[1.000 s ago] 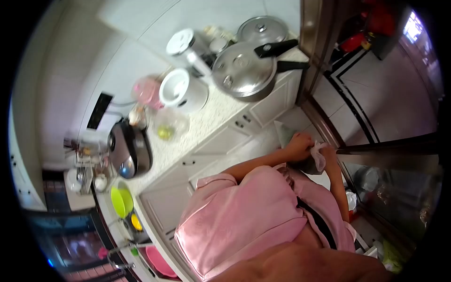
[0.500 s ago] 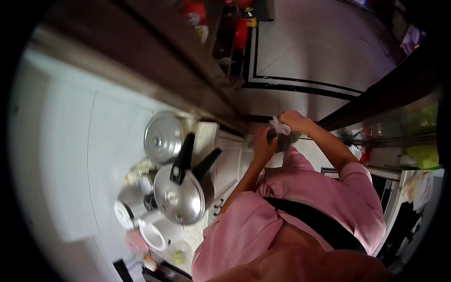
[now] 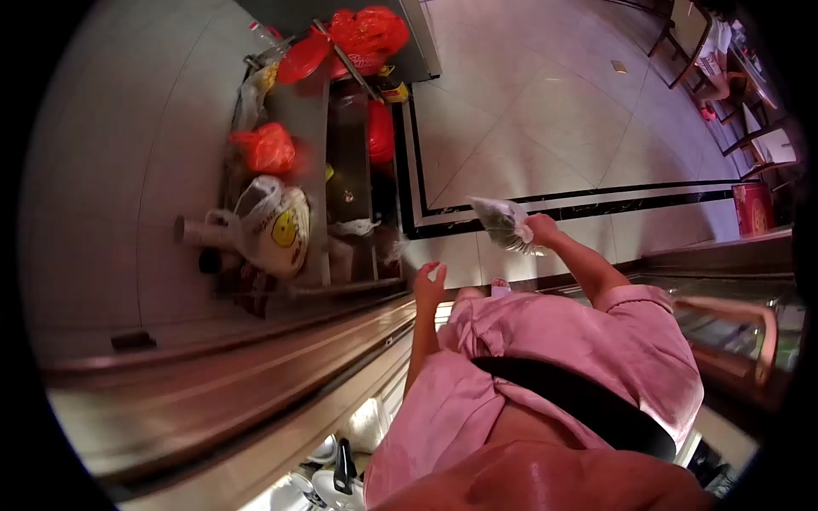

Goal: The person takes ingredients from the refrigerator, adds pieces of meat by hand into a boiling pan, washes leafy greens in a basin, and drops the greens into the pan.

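My right hand [image 3: 541, 228] is closed round the gathered neck of a clear plastic bag [image 3: 503, 223] with something dark inside. The bag hangs out to the left of that hand, over the pale floor tiles beside a black stripe. My left hand [image 3: 430, 281] is held apart from the bag, its thumb and fingers spread and nothing between them. It is near the lower right end of a shelf rack [image 3: 326, 187].
The rack carries red bags [image 3: 269, 148] and a white bag with a yellow smiley [image 3: 290, 230]. A doorway edge [image 3: 239, 375] runs at lower left, with pots [image 3: 328, 485] behind it. Chairs [image 3: 688, 38] and a seated person are at upper right; a red box [image 3: 753, 209] stands at right.
The view has swung from the kitchen counter through the doorway to the tiled floor and rack. My left hand has come off the bag, which my right hand still holds.
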Demonstrator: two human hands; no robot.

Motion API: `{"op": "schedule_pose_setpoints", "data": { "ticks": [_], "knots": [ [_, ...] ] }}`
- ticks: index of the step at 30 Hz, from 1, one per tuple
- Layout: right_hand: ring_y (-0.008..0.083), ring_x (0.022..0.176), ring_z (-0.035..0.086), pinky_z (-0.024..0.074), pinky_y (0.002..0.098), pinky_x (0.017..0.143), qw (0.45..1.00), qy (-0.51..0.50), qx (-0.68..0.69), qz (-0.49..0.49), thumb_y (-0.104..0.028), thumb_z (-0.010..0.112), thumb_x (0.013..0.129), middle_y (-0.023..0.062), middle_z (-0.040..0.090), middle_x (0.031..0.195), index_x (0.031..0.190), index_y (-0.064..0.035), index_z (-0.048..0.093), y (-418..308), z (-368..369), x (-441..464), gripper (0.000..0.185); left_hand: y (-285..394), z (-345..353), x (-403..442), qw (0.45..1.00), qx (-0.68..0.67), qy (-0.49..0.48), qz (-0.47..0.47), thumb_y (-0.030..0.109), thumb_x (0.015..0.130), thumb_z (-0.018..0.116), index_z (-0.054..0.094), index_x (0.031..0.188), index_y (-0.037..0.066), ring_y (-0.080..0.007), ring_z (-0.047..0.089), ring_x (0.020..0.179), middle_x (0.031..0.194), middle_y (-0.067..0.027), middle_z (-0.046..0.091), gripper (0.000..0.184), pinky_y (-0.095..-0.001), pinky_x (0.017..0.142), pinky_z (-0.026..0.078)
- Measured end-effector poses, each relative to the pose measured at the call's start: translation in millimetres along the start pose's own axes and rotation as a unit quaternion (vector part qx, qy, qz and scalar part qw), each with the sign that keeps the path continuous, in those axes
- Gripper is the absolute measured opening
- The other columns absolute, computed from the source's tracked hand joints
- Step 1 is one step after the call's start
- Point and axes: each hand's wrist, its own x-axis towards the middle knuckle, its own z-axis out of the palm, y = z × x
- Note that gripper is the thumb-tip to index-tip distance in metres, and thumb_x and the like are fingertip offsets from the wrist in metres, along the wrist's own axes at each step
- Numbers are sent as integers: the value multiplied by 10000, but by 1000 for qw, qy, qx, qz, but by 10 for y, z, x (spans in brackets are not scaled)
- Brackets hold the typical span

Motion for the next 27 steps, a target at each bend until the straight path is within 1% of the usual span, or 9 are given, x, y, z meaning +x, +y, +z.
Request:
{"op": "schedule_pose_setpoints", "data": {
  "ticks": [3,8,10,14,15,16,20,23,27],
  "knots": [
    [356,769,612,493,436,683,992,4,14,125,-370,663,648,159,637,786,777,-106,661,474,-163,240,294,-378,54,761,999,-45,-22,-3,299,809,637,617,1024,21,-264,594,954,1020,-138,631,353,-343,819,450],
    [336,785,613,491,432,687,954,101,110,260,-338,655,688,144,642,828,827,-121,661,1380,76,208,258,122,-163,1885,973,-87,-33,-212,329,831,627,610,1053,41,-266,584,957,1023,-125,624,364,-376,824,453],
    [336,799,612,489,431,700,927,79,117,346,-333,635,718,144,643,827,845,-124,660,1405,59,108,246,-110,-206,2525,989,-26,-42,-137,351,820,632,615,1020,24,-238,587,945,1004,-112,627,384,-360,793,461],
    [346,803,614,493,435,704,869,140,126,458,-373,592,759,162,641,823,856,-135,663,1558,79,228,267,611,-60,3948,996,11,-78,-50,306,816,630,618,987,6,-178,602,878,918,-91,647,346,-300,765,463],
    [349,807,614,493,437,699,835,153,129,512,-376,577,775,170,639,832,856,-124,662,1522,-56,313,278,828,91,4368,995,-10,-93,-31,287,819,625,617,983,-1,-169,603,861,901,-90,649,331,-289,763,462],
    [353,810,615,493,439,695,797,159,134,567,-379,561,790,178,638,841,855,-114,660,1518,-108,385,290,1702,83,4518,980,137,-139,21,257,828,617,610,976,-16,-166,601,855,907,-105,643,310,-291,774,462],
    [355,813,615,487,461,683,692,210,173,668,-305,483,854,187,637,856,835,-48,641,1498,-7,609,302,2282,806,5848,966,-67,-218,119,185,849,604,592,998,-29,-151,593,872,924,-83,638,261,-269,775,461],
    [361,836,617,497,448,683,655,237,149,702,-360,485,830,179,643,880,906,-50,627,1817,389,878,349,2962,1477,6542,953,-86,-270,103,184,854,608,594,1024,-14,-131,591,859,946,-63,637,261,-265,770,461],
    [351,838,604,481,447,715,703,156,166,674,-294,461,854,166,639,886,860,-57,623,2209,-372,1815,287,3315,2212,7205,950,-112,-271,110,219,853,612,596,1028,-9,-132,589,854,940,-61,639,288,-278,760,463]
  ]
}}
